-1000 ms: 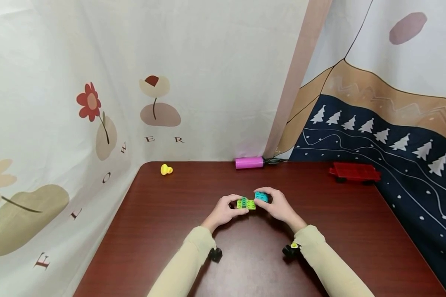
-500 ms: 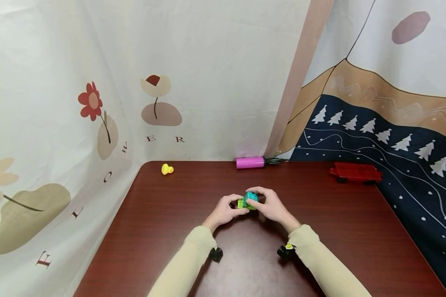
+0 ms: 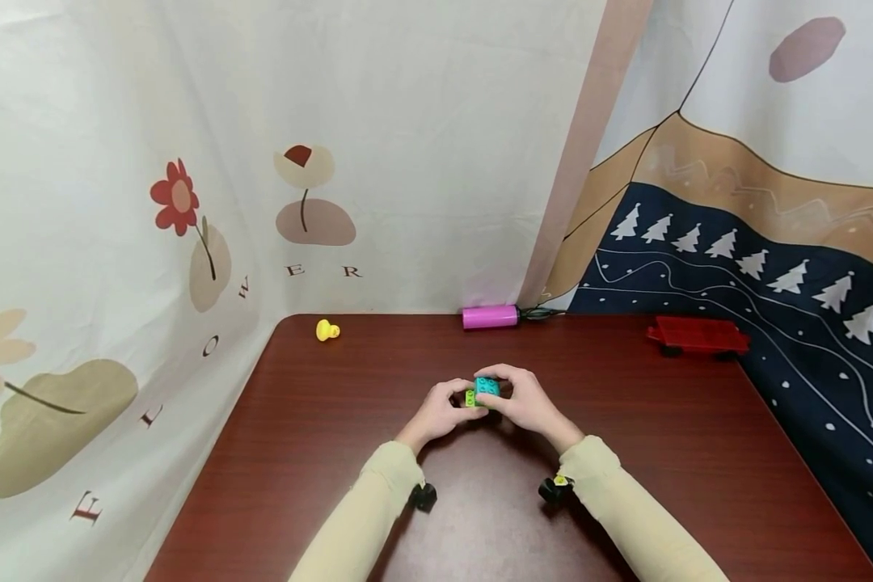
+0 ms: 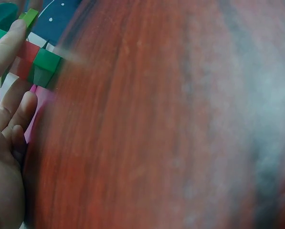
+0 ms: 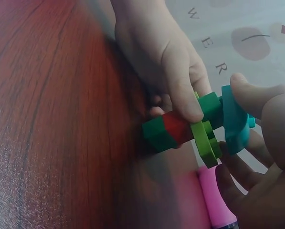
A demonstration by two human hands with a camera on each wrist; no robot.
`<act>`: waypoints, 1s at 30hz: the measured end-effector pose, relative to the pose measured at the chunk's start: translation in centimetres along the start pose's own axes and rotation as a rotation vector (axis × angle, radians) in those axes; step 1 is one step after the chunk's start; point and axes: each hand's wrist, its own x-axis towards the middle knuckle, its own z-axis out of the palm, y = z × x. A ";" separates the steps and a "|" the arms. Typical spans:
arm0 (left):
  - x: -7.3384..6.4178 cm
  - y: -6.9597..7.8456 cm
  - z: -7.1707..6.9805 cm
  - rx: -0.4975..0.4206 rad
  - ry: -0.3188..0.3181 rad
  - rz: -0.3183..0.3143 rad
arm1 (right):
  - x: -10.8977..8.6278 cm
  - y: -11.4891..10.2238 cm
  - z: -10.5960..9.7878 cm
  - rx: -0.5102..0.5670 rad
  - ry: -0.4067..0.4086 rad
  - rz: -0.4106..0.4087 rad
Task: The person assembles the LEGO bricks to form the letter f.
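Observation:
My left hand [image 3: 440, 411] grips a stack of toy building bricks. In the right wrist view the stack shows a dark green brick [image 5: 157, 136] at its lower end, a red brick [image 5: 177, 128], a lime green plate [image 5: 205, 143] and another dark green brick [image 5: 210, 107] on the plate. Between thumb and fingers, my right hand [image 3: 527, 400] pinches a teal brick [image 3: 487, 385] with a curved underside. Right at the upper green brick, the teal one covers most of the stack in the head view. The left wrist view catches the left hand [image 4: 6, 176] only at its edge.
On the brown table [image 3: 320, 501], a yellow rubber duck [image 3: 326, 330] stands at the back left. A pink cylinder [image 3: 491, 317] with a dark cord lies at the back edge. At the back right sits a red wheeled toy wagon [image 3: 700, 336]. Printed cloth hangs behind the table.
My right hand has moved left, bringing the teal brick from beside the stack to over it. The left hand keeps its grip on the stack, nearly still.

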 end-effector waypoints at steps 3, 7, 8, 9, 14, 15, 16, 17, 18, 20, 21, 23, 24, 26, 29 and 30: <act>0.0 -0.2 0.1 0.007 0.005 0.017 | 0.0 0.1 0.2 -0.022 0.003 -0.022; 0.0 -0.4 0.2 0.002 0.002 0.020 | -0.2 0.2 0.5 -0.003 0.011 -0.008; 0.0 -0.3 0.2 -0.002 0.002 0.014 | -0.2 0.2 0.5 0.006 0.014 -0.002; 0.0 -0.3 0.2 -0.005 0.001 0.010 | -0.3 0.2 0.6 0.014 0.019 0.004; 0.1 -0.2 0.3 -0.015 0.014 0.010 | -0.3 0.5 0.6 0.044 0.036 0.024; 0.1 -0.2 0.3 -0.011 0.013 0.007 | -0.3 0.5 0.6 0.045 0.037 0.025; 0.1 -0.2 0.3 -0.008 0.013 0.009 | -0.2 0.5 0.6 0.045 0.037 0.025; 0.1 -0.2 0.3 -0.004 0.010 0.005 | -0.2 0.5 0.6 0.044 0.035 0.025; 0.1 -0.2 0.3 0.000 0.007 0.000 | -0.3 0.5 0.6 0.042 0.034 0.025; 0.1 -0.2 0.2 0.007 -0.001 -0.004 | -0.3 0.4 0.6 0.040 0.033 0.033; 0.0 -0.2 0.2 0.007 0.001 0.000 | -0.3 0.4 0.6 0.039 0.032 0.039; 0.0 -0.2 0.2 0.004 0.004 0.004 | -0.3 0.2 0.6 0.036 0.028 0.049; -0.1 -0.2 0.2 0.002 0.006 0.006 | -0.3 0.1 0.6 0.034 0.026 0.053; -0.1 -0.1 0.2 -0.005 0.009 0.009 | -0.2 0.1 0.7 0.026 0.030 0.049; 0.0 -0.1 0.2 -0.010 0.011 0.010 | -0.1 0.0 0.7 0.015 0.039 0.036; 0.0 -0.1 0.2 -0.012 0.011 0.011 | 0.0 0.0 0.7 0.013 0.042 0.032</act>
